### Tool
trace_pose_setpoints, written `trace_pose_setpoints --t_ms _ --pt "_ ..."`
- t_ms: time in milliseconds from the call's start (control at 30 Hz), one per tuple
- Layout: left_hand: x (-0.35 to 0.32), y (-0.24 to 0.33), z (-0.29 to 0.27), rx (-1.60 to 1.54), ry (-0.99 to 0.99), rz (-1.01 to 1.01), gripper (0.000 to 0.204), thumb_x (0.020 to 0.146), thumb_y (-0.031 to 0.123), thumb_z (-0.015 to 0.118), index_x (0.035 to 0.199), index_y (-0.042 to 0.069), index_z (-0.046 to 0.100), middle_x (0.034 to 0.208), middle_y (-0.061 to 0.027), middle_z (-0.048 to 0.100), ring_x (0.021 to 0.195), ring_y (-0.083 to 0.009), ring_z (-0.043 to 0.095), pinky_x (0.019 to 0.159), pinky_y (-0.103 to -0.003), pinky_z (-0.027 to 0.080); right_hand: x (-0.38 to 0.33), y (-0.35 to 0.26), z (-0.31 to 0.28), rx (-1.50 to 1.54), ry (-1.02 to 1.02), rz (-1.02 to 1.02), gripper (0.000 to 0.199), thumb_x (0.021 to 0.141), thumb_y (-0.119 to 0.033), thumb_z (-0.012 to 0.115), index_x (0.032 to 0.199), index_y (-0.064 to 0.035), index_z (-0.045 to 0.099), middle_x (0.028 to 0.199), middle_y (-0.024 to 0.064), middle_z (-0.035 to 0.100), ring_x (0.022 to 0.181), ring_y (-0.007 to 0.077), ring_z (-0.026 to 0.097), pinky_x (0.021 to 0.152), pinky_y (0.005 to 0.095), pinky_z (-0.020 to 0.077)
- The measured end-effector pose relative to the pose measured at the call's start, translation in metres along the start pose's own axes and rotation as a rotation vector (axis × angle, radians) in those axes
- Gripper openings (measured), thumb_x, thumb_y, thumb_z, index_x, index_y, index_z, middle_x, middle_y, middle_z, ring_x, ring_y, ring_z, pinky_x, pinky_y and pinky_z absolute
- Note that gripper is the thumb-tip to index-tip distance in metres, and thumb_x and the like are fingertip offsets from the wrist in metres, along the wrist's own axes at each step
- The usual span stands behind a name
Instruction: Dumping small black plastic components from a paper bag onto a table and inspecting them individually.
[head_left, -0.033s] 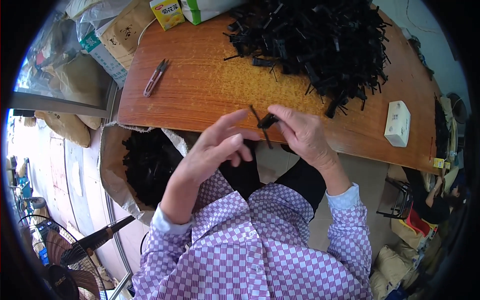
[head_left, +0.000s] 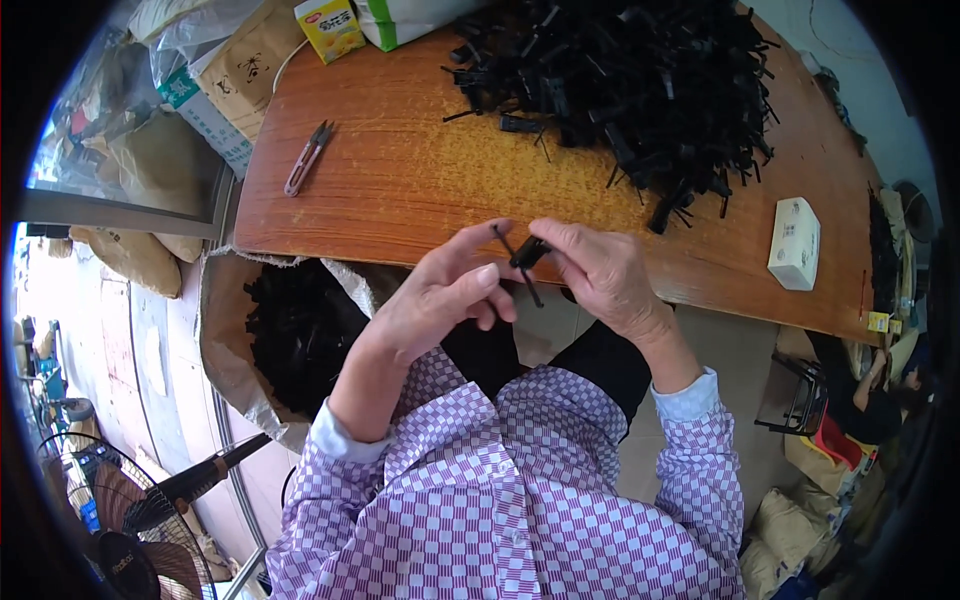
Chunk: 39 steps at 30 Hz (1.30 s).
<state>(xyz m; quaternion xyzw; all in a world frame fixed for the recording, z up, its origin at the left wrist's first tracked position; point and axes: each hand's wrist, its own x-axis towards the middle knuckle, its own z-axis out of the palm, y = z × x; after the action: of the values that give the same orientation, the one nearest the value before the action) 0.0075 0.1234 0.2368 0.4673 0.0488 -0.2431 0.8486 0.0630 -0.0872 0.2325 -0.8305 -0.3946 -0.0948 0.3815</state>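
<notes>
At the near edge of the wooden table point(head_left: 420, 190), both my hands meet over my lap. My right hand point(head_left: 605, 275) pinches a small black plastic piece point(head_left: 527, 252) with thin pins sticking out of it. My left hand point(head_left: 440, 300) grips the same piece from the left, with its thumb and forefinger on a pin. A big heap of similar black parts point(head_left: 620, 80) lies on the far side of the table. Below the table's left corner, an open sack point(head_left: 225, 340) holds more black parts.
Thread snips point(head_left: 308, 157) lie on the table at the left. A small white box point(head_left: 796, 243) sits at the right edge, and a yellow carton point(head_left: 332, 25) stands at the back. Sacks and boxes crowd the floor at left, with a fan point(head_left: 110, 520) at lower left.
</notes>
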Motion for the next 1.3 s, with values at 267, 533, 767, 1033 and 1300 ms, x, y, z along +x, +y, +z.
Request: trace_pose_setpoints --t_ms 267,533,767,1033,1300 --pt "0.032 -0.030 0.014 -0.364 -0.341 -0.216 0.063 0.084 0.024 0.067 0.133 -0.002 0.037 0.098 -0.0233 0.061 0.069 -0.0177 0.066 0.060 -0.019 0.055 -0.041 0.005 -0.010 0.079 0.014 -0.043 0.052 0.067 0.004 0.067 0.116 -0.0110 0.059 0.077 0.0034 0.063 0.061 0.0157 0.062 0.053 0.0277 0.0509" --pt "0.032 -0.034 0.039 -0.158 -0.116 -0.184 0.035 0.087 0.008 0.061 0.118 0.008 0.045 0.092 -0.0172 0.063 0.070 -0.0176 0.066 0.059 -0.021 0.054 -0.060 0.003 -0.008 0.228 0.038 0.085 0.055 0.072 0.009 0.064 0.124 -0.0087 0.052 0.077 0.0047 0.063 0.060 0.0143 0.060 0.054 0.0271 0.0478" --pt "0.032 -0.037 0.047 0.299 0.041 -0.007 0.029 0.087 0.001 0.058 0.112 0.007 0.044 0.082 -0.0066 0.061 0.070 -0.0127 0.064 0.061 -0.022 0.052 -0.064 -0.013 -0.003 0.523 0.119 0.510 0.020 0.095 -0.012 0.049 0.112 -0.0023 0.049 0.072 0.0039 0.052 0.065 0.0083 0.049 0.059 0.0224 0.0411" --pt "0.032 -0.049 0.040 0.635 0.108 0.229 0.030 0.081 -0.010 0.055 0.103 0.003 0.040 0.077 -0.0062 0.057 0.067 -0.0092 0.059 0.059 -0.024 0.049 -0.049 -0.027 0.009 0.561 0.003 0.642 0.016 0.095 -0.010 0.047 0.100 0.0039 0.052 0.079 0.0114 0.060 0.070 0.0165 0.060 0.063 0.0276 0.0472" --pt "0.029 -0.040 0.030 0.651 0.119 0.224 0.027 0.083 -0.013 0.049 0.102 0.003 0.039 0.080 -0.0035 0.055 0.071 -0.0066 0.058 0.059 -0.021 0.051 -0.035 -0.035 0.016 0.506 -0.007 0.617 0.013 0.094 -0.007 0.047 0.099 0.0037 0.053 0.077 0.0135 0.060 0.068 0.0192 0.061 0.061 0.0289 0.0467"
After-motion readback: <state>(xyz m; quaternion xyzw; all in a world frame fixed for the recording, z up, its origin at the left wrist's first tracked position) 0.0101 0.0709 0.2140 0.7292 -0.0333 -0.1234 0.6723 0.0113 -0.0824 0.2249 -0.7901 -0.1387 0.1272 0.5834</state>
